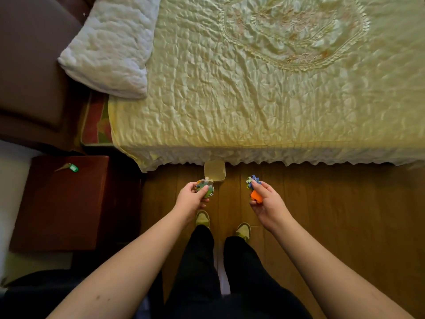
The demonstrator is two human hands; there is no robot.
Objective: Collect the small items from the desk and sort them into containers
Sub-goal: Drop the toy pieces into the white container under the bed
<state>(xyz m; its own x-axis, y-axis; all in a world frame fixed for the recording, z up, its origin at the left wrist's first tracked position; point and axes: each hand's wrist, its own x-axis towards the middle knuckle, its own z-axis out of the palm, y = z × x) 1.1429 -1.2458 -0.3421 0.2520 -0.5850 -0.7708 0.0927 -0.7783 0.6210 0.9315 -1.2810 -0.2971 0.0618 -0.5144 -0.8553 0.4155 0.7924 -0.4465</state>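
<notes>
A clutch of small coloured pieces (pixel 205 188) sits in the left hand (pixel 192 196), fingers closed around it; its shape and long axis are too blurred to tell. The right hand (pixel 266 202) grips an orange block (pixel 256 196) with blue and green bits (pixel 253 180) sticking up toward the bed (pixel 253 88). A pale square container (pixel 215 170) stands on the wooden floor (pixel 322 203) at the bed's edge, just beyond the left hand, partly hidden by the pieces.

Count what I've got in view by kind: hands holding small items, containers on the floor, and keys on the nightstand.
Hands holding clusters of small colourful plastic pieces: 2, the left hand and the right hand
Small square cream container on the wooden floor: 1
Green-tagged key on the dark red nightstand: 1
Total: 4
</notes>
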